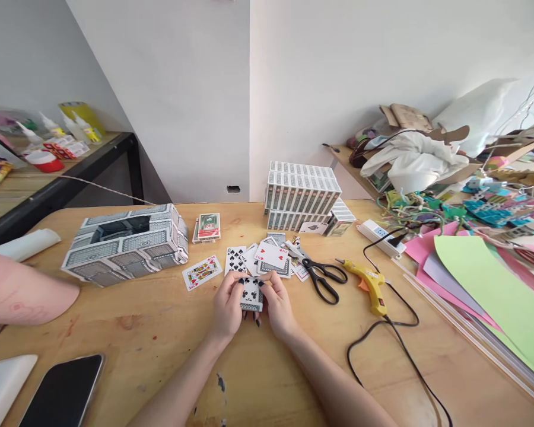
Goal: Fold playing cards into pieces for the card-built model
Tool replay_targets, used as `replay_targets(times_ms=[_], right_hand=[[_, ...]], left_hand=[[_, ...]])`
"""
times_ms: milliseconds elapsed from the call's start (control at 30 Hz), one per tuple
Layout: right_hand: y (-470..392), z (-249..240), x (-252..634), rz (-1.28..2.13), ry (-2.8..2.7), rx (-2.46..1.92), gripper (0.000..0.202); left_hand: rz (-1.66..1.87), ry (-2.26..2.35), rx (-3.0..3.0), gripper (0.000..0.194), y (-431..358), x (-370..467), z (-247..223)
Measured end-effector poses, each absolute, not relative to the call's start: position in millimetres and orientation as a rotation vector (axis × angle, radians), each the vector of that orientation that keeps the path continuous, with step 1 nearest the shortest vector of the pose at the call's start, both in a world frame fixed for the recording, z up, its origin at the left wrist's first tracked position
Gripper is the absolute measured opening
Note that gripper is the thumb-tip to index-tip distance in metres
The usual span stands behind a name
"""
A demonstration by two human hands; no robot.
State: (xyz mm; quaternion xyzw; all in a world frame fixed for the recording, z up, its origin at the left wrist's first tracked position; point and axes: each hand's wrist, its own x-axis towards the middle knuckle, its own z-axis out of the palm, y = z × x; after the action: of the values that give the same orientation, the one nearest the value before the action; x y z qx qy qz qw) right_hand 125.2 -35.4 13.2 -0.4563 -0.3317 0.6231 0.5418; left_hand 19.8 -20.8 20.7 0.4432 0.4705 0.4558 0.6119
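Note:
Both hands meet near the middle of the table around a playing card of clubs (251,292), with a patterned card edge showing along its bottom. My left hand (229,305) grips its left side, thumb on the face. On the right side, my right hand (278,305) pinches it the same way. Just beyond the fingers lie loose cards, among them a two of hearts (272,255), a ten of spades (235,260) and a king of hearts (202,271). Black-handled scissors (324,276) rest to the right of these, their blades partly among the cards.
A box covered in cards (129,243) stands at left, with a card pack (208,227) beside it. Stacked card boxes (300,196) stand at the back. Rightward lie a yellow glue gun (369,284) with its cord, a power strip (380,237) and coloured paper (485,296). A phone (64,391) is front left.

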Motion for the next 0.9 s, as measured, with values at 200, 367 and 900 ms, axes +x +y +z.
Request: replay_targets(times_ms=[200, 367, 900], right_hand=[[-36, 13, 124, 1.491, -0.801, -1.047, 0.014], [-36, 13, 125, 1.505, -0.77, -1.021, 0.015], [-35, 8, 138, 1.934, -0.569, -0.786, 0.026]], left_hand=[[1.064, 1.079, 1.0, 0.011, -20, 21, 27], [1.058, 1.032, 0.98, 0.007, -21, 20, 27], [1.112, 1.073, 1.054, 0.011, -20, 10, 19]])
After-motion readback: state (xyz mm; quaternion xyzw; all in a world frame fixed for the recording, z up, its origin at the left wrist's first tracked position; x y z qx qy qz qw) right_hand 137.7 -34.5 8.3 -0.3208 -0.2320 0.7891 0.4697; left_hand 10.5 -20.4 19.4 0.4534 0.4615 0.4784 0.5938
